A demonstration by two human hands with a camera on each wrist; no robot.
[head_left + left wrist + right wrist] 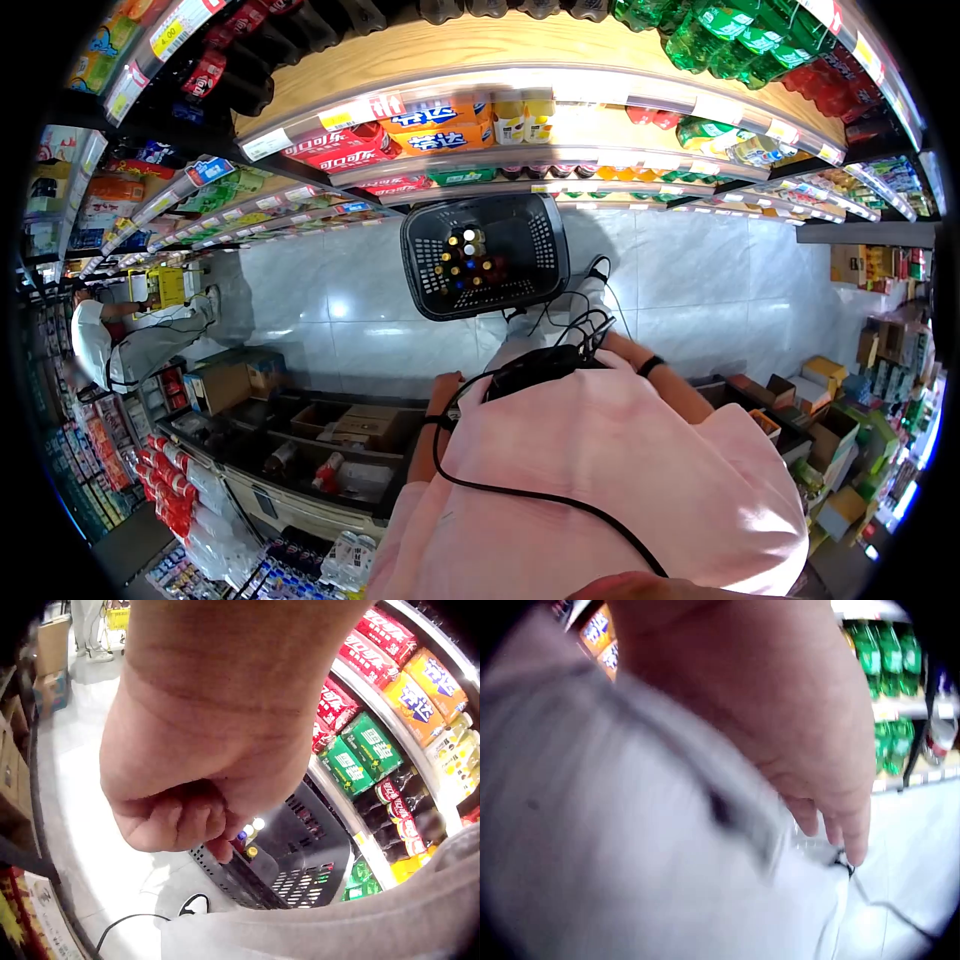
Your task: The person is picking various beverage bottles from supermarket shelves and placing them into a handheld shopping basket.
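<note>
At the wearer's left side, the left hand (445, 386) hangs beside the pink shirt. In the left wrist view this hand (184, 787) has its fingers loosely curled, with nothing seen in them; the palm is partly hidden. The right hand (622, 349) is low by the right thigh. Its fingers point down beside grey trousers and a thin black cable (885, 904) in the right wrist view; whether they touch the cable I cannot tell. A black basket (545, 230) with several capped bottles (470, 268) stands apart from both hands, before the feet.
Drink shelves (430, 65) run along the front, with red and orange packs and green bottles (890, 656). Behind on the left is a dark bin unit (300, 455) with boxes. Another person (130, 345) stands far left by a yellow basket (170, 286). Cartons (830, 440) are stacked at right.
</note>
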